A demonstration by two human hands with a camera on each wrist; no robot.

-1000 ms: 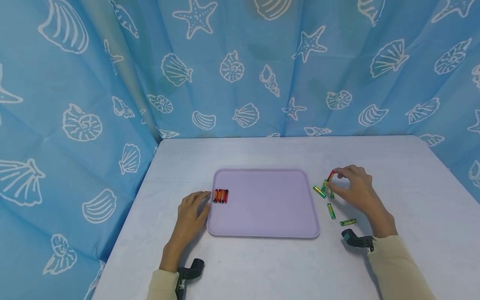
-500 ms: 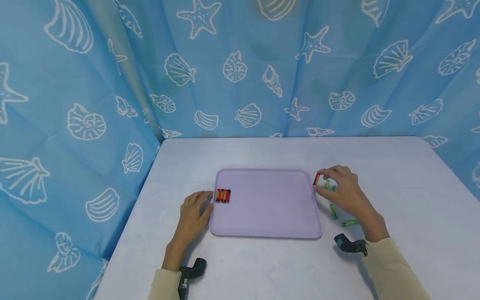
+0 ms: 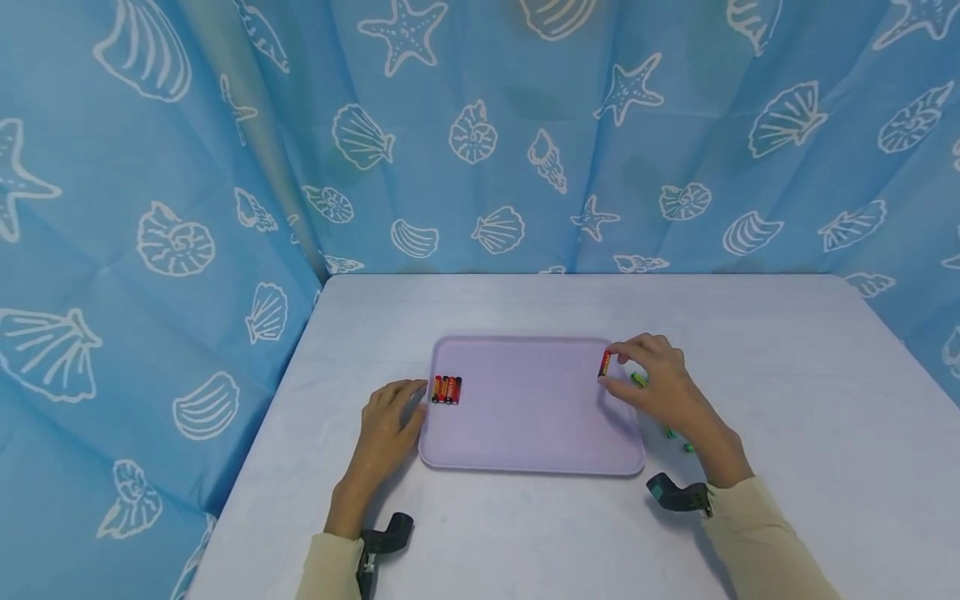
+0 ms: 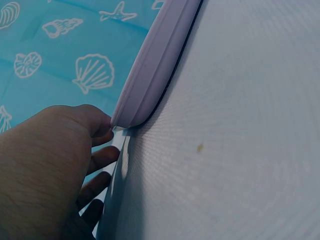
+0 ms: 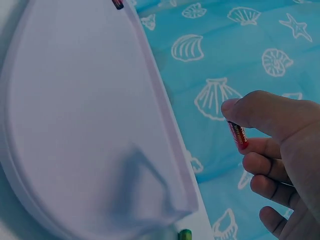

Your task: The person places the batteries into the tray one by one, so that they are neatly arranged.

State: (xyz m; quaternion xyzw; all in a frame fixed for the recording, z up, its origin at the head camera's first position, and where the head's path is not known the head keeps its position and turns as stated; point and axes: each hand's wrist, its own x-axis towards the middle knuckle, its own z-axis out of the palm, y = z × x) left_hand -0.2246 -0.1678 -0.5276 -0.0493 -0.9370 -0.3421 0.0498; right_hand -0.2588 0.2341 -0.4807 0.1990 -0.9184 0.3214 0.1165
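1. Head view: right hand (image 3: 658, 387), grip pinching a red battery (image 3: 604, 364) above the tray (image 3: 525, 425), towards two o'clock.
2. Left hand (image 3: 388, 423), grip relaxed, touches the tray at nine o'clock, near four red batteries (image 3: 449, 390).

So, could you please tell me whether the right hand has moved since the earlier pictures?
Yes, the right hand has moved left, reaching over the lilac tray.
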